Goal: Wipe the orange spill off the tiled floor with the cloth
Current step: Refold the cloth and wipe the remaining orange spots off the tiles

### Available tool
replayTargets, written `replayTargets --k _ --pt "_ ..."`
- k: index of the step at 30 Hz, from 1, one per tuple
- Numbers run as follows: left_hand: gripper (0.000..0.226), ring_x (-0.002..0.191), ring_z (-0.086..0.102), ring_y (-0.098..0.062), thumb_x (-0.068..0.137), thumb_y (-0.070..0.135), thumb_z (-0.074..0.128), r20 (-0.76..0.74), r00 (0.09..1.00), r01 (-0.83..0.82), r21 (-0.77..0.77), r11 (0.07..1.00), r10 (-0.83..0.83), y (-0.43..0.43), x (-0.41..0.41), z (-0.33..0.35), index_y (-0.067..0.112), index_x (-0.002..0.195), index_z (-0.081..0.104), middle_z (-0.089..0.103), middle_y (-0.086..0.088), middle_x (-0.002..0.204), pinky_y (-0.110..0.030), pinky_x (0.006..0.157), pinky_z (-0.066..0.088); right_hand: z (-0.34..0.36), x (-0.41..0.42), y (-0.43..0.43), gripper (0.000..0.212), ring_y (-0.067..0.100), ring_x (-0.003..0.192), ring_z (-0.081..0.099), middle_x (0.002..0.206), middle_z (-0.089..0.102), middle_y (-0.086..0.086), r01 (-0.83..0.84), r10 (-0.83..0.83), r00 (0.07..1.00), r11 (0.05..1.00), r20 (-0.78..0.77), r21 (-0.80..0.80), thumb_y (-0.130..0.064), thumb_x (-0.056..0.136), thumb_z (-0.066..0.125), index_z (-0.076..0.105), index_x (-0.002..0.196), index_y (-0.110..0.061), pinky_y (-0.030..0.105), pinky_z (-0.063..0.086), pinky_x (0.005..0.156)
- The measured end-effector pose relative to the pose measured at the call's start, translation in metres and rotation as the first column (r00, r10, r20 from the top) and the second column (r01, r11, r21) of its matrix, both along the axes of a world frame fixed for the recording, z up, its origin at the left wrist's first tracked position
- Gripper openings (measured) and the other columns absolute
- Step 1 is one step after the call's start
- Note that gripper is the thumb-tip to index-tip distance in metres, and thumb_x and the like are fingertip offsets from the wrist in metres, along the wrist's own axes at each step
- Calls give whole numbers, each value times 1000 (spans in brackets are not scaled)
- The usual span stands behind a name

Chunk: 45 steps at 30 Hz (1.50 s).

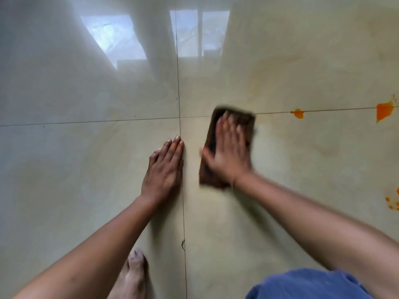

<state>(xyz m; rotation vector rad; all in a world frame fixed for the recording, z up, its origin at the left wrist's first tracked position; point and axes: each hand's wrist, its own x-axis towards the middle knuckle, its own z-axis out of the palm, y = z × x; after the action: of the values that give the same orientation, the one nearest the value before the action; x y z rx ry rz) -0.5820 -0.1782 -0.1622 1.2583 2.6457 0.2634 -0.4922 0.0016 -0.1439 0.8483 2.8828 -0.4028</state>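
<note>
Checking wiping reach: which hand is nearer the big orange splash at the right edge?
Right. The right hand presses the brown folded cloth, left of the big orange splash; the left hand lies flat farther left.

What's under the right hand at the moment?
The right hand lies flat on a folded brown cloth, pressing it to the tiled floor. The floor beneath the cloth is covered, so any orange there cannot be seen.

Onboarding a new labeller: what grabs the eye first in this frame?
The right hand, motion-blurred, pressing a dark brown folded cloth flat on the glossy pale tiled floor near centre. Then bright orange spill patches at the right edge, apart from the cloth. The left hand rests flat, bare, beside the grout line.
</note>
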Motion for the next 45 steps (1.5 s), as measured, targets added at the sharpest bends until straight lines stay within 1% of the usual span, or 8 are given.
replayTargets --k 3,9,14,19,24,29,34,45 --pt "52 143 28 -21 97 22 41 11 1000 2 -21 1000 -1 0 1 2 13 148 34 29 -3 156 -33 108 20 7 100 -54 92 27 148 13 160 15 15 -545 547 837 835 12 -70 -61 83 47 24 151 -4 46 26 113" --pt "54 145 24 -18 97 17 47 4 1000 9 -15 1000 -9 1 0 -3 13 149 32 27 -2 157 -32 109 18 7 -20 15 93 27 149 6 161 5 16 -28 29 999 1000 35 -11 -64 85 27 11 153 -3 41 5 119" --pt "52 143 27 -20 98 24 36 29 1000 12 -23 1000 -11 2 1 4 13 148 33 29 -3 156 -32 108 18 4 91 -21 89 26 148 15 160 15 13 -605 605 797 797 2 -3 -60 85 43 23 151 -4 41 14 119" --pt "54 145 22 -20 98 19 41 16 1000 14 -39 999 -14 3 1 0 13 150 28 24 -2 158 -32 110 15 2 27 21 91 25 149 5 161 5 13 -27 27 1000 999 4 33 -62 85 30 11 153 -5 43 8 119" --pt "52 145 21 -24 99 20 37 57 998 -5 -9 1000 6 13 14 16 11 150 28 25 -5 158 -35 112 10 7 171 -41 88 27 145 25 158 19 12 -492 492 870 870 -1 -16 -57 81 50 29 150 -5 42 20 116" --pt "55 147 12 -18 99 25 27 94 972 211 32 977 -213 69 56 26 14 152 18 15 -2 160 -31 114 6 3 148 41 87 28 146 20 158 18 16 202 -200 979 976 -30 83 -57 85 39 25 150 -2 40 10 118" --pt "54 148 -8 -13 104 21 21 209 939 272 39 962 -274 117 104 43 18 154 0 -7 2 161 -30 117 -4 6 253 -29 87 29 143 31 157 22 14 -130 129 991 991 26 43 -57 82 48 34 147 -1 42 20 115" --pt "62 148 9 -23 100 41 21 101 930 360 -63 931 -353 122 148 14 10 153 18 14 -6 160 -34 115 0 0 319 -28 86 27 144 27 159 19 12 106 -107 994 992 15 65 -58 84 46 28 150 -5 43 20 115"
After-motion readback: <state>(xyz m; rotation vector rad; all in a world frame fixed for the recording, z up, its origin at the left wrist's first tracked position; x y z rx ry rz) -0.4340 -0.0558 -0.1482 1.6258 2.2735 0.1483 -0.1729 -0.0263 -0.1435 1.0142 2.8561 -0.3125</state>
